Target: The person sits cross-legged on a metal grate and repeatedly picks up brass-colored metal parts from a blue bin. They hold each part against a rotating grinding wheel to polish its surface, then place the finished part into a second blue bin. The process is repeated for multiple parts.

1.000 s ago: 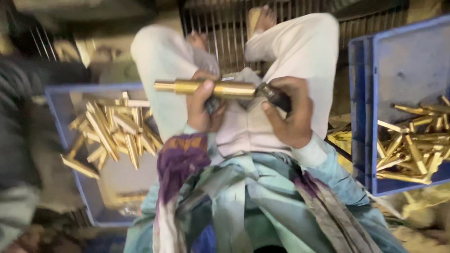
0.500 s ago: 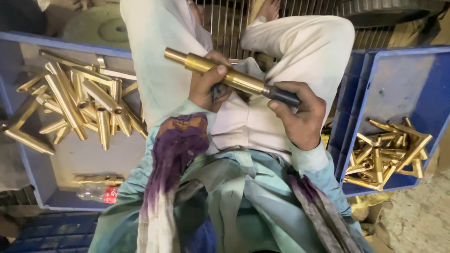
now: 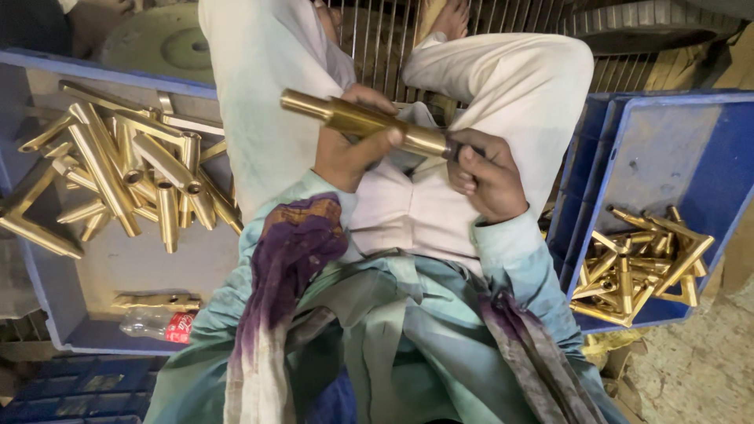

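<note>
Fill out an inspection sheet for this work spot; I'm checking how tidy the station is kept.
Surface: no table; the work is held over the person's lap, legs in pale trousers.
Job's things: one brass tube held slantwise; a dark part at its right end is mostly hidden.
Clutter: loose brass tubes heaped in the left blue crate; a plastic bottle lies there too; smaller brass pieces in the right blue crate.
Grippers: left hand grips the tube's middle; right hand closes on its right end.
Cables: nothing seen.
Surroundings: metal grate ahead, bare foot on it; round grey disc upper left.
</note>
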